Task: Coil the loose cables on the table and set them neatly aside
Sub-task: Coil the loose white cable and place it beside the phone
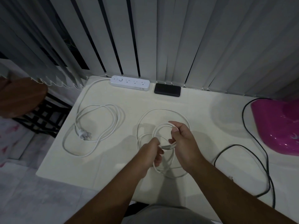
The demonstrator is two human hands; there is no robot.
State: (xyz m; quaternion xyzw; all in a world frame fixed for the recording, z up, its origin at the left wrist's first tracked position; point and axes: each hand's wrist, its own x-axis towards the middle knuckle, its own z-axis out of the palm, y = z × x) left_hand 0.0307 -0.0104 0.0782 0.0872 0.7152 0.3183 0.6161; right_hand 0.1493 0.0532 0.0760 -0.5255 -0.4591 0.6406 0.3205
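Head view looks down on a white table (113,167) with both hands working over a thin white cable (163,110); part of it is gathered into small loops between the hands, and a wide loop lies loose on the table beyond them.

Risks, as I judge them: the loops held are few and springy, so a slack grip could let them spread open and undo the coil; the wide loop may drag and kink, or catch on the turns lying under the wrists, if pulled in quickly; the black cable (252,138) runs just beside the right forearm and could be snagged and tugged toward the pink object (278,125) it leads to; light is dim, so crossings in the white cable are hard to read and a knot could be wound in unnoticed.

Right hand (182,143) is clenched on the cable, fingers and thumb curled round the bundle of loops, one strand passing under the fingertips at its top; left hand (153,151) has fingers curled and pinches the cable where the loops meet, more of it hanging below its palm.

Left of this work a thicker white cord (95,125) lies in loose rings with its plug inside them, running back to the power strip (129,82); a black block (167,90) sits beside that strip.
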